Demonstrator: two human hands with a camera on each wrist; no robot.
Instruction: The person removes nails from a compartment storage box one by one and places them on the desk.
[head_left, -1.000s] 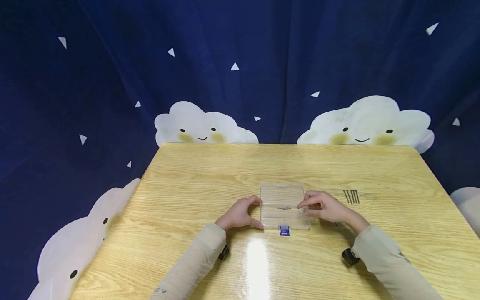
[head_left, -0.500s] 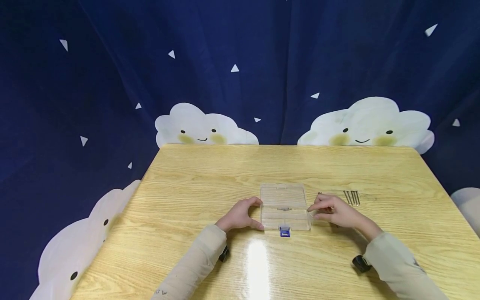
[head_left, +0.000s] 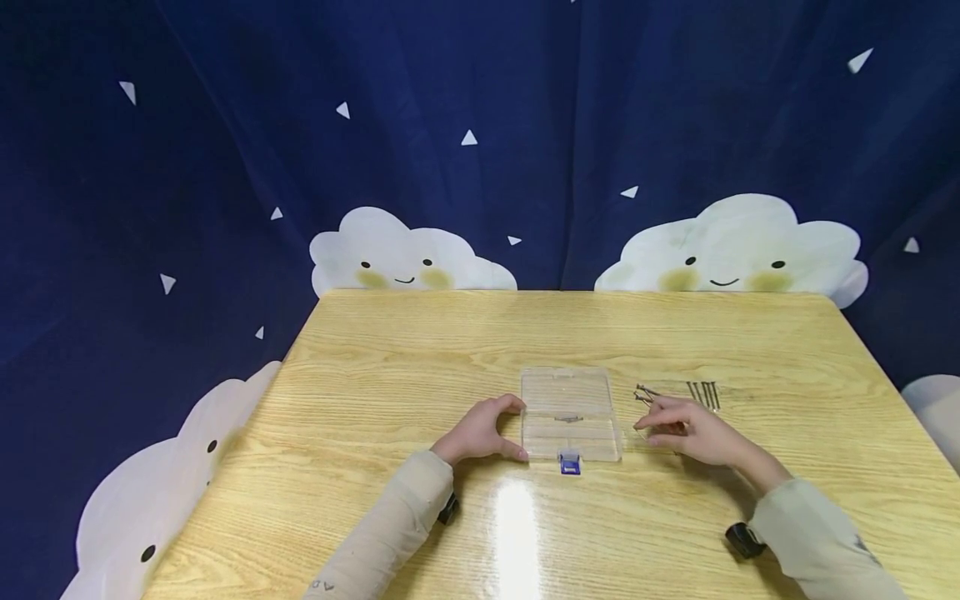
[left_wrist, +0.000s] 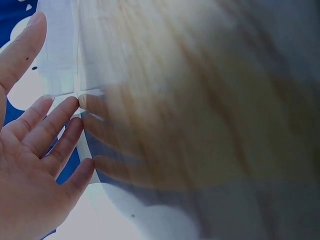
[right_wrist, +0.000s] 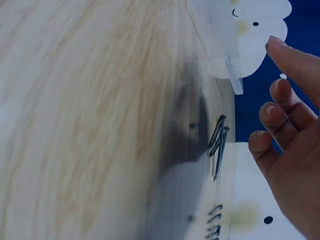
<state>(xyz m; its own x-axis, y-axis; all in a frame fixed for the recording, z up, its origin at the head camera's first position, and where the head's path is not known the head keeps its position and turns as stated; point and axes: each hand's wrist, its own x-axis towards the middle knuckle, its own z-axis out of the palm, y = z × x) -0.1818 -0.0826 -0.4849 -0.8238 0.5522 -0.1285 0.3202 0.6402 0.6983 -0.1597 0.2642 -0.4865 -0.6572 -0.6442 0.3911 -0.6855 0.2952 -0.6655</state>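
Note:
A clear plastic box (head_left: pixel 567 383) lies with its lid laid back, its blue latch (head_left: pixel 570 463) at the front. Slim metal pieces like screws or nails (head_left: pixel 568 419) lie inside. My left hand (head_left: pixel 478 429) spans the box's left side, thumb at the front corner; in the left wrist view its fingers (left_wrist: pixel 62 110) are loosely spread. My right hand (head_left: pixel 693 429) hovers right of the box, with thumb and index loosely bent and a small gap between them. No held thing is discernible there. Behind these fingers lies a crossed pile of metal pieces (head_left: pixel 645 392), partly hidden.
A row of several similar metal pieces (head_left: pixel 702 395) lies farther right on the wooden table (head_left: pixel 420 342). Dark blue curtains (head_left: pixel 420 108) with printed clouds hang behind and at the left. Black cameras (head_left: pixel 745 540) sit at the wrists.
My right hand has drawn back from above the box toward the right, which uncovers the crossed pile of metal pieces. My left hand and the box have stayed put.

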